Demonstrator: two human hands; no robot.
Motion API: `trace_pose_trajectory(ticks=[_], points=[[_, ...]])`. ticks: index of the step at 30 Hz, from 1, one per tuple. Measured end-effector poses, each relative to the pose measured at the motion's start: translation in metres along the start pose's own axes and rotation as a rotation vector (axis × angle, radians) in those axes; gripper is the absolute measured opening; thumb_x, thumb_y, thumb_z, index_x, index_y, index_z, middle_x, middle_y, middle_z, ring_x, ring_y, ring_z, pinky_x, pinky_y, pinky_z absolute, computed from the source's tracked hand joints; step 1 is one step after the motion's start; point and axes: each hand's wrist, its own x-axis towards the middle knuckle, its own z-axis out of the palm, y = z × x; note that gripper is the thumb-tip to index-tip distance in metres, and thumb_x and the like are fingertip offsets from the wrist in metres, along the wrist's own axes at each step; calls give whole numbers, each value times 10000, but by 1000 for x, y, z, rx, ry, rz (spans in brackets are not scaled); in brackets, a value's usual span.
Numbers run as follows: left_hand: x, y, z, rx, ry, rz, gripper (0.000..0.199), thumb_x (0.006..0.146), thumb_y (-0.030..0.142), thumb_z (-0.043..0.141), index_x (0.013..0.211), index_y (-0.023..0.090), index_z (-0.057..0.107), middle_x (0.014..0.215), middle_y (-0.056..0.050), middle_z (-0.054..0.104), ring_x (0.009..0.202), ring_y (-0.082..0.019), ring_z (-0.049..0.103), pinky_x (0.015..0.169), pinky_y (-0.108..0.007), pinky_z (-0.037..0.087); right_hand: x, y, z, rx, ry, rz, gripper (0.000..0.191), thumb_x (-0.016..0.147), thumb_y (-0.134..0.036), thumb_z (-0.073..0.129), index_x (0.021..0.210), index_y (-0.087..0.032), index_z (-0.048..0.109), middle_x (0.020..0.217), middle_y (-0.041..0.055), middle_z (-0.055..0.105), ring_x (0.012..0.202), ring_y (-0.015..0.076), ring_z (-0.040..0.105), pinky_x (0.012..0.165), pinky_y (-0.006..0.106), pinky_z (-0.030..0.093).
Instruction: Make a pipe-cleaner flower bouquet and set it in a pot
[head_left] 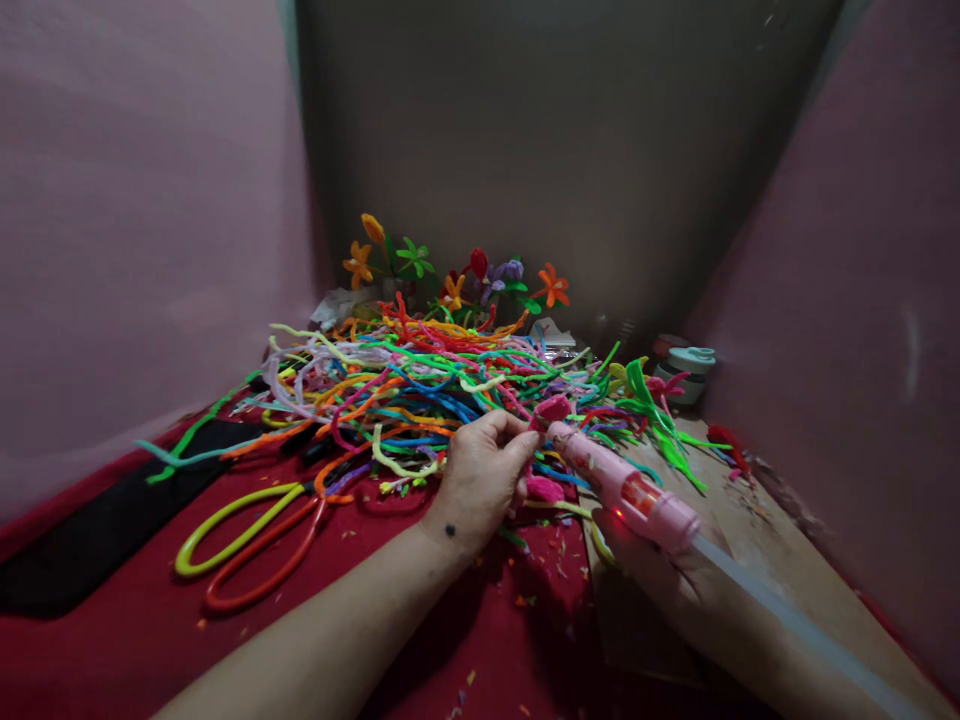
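My left hand (486, 470) is closed in a pinch on a deep pink pipe-cleaner flower (552, 408), whose fuzzy petals show above and below the fingertips. My right hand (660, 570) is wrapped around a pink hot glue gun (611, 470) from below. A small red light glows on the gun's side, and a clear glue stick (795, 615) sticks out of its back end. The nozzle points at the flower, close to my left fingertips; whether it touches is hidden. Behind both hands spreads a tangled heap of coloured pipe cleaners (420, 385).
Scissors with yellow and red handles (262, 540) lie at left on the red cloth (315, 650), beside a black strip (112, 520). Finished pipe-cleaner flowers (457, 280) stand at the back. A lidded container (690, 370) sits back right, near a brown board (795, 570). Pink walls flank both sides.
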Motion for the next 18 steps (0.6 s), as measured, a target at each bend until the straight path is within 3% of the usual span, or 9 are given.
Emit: trace_pose_trajectory(ticks=[1,4,18], points=[[0,0,0,1,6,5,156,732,298,578,662,182,502,358,92,437,264,-74,403,282,-172,310,13,2,-2,-18,-54,59,479,882,-256,433,1354,-265,356,1403,9,380,1297,236,321,1089,394,267],[1,-1,-1,-3,12,20,150,726,293,583,662,179,509,365,90,445,263,-72,399,279,-172,316,28,6,-4,34,-60,80,470,886,-260,422,1351,-267,358,1401,2,383,1299,233,320,1089,403,271],[1,-2,-1,57,1,13,132,761,268,543,670,190,488,366,89,437,261,-85,417,268,-176,311,22,4,-3,45,-57,85,471,893,-245,402,1358,-285,336,1410,-34,362,1317,209,282,1098,399,251]])
